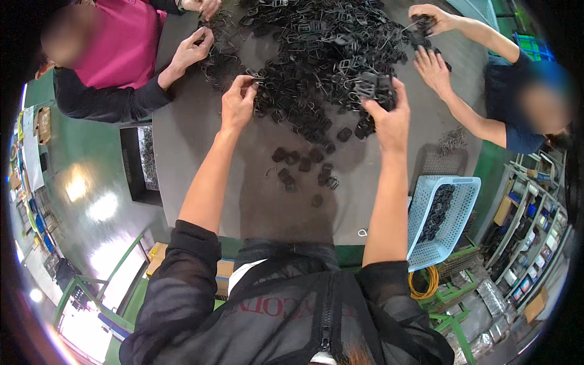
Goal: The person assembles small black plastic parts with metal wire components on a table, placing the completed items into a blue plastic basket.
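A large heap of small black buckle-like plastic parts point(316, 67), mixed with thin metal wire pieces, covers the far middle of the grey table point(188, 152). At the heap's left edge my left hand point(236, 109) is closed in a pinch, thumb against forefinger; what sits at its fingertips is too small to make out. My right hand point(390, 118) grips a cluster of black buckles point(374, 88) at the heap's right side, fingers curled around it. Several loose black parts point(304, 161) lie on the table between my forearms, some with wire loops.
A light blue basket point(459, 213) with black parts inside stands at the table's right edge. Metal pieces point(451, 140) lie beyond it. One co-worker's hand point(191, 52) works at the far left, another's hands point(433, 72) at the far right. A dark bin point(141, 193) stands off the left edge.
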The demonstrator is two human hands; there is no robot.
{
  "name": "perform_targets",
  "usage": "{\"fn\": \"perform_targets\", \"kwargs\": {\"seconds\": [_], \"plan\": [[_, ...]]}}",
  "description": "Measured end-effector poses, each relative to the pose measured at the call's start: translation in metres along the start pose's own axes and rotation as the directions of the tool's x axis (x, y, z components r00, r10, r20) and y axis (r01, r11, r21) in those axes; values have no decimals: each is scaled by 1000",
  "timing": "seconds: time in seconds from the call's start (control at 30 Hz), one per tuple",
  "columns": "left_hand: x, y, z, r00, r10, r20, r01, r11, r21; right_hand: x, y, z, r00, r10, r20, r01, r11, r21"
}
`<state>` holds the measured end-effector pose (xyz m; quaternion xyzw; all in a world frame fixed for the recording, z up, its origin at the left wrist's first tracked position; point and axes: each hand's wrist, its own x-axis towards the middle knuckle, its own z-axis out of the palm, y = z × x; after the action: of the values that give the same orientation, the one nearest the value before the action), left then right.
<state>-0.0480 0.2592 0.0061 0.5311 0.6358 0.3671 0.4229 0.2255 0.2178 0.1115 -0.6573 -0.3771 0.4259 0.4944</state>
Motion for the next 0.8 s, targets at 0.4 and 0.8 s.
{"fn": "perform_targets", "kwargs": {"seconds": [0.4, 0.8], "plan": [[-15, 53, 10, 994, -2, 111, 40, 939, -342, -20, 101, -14, 991, 85, 100, -38, 916, -398], [-40, 168, 7, 915, 110, 388, 215, 680, -701, -44, -32, -25, 975, 164, 147, -160, 986, -40]]}}
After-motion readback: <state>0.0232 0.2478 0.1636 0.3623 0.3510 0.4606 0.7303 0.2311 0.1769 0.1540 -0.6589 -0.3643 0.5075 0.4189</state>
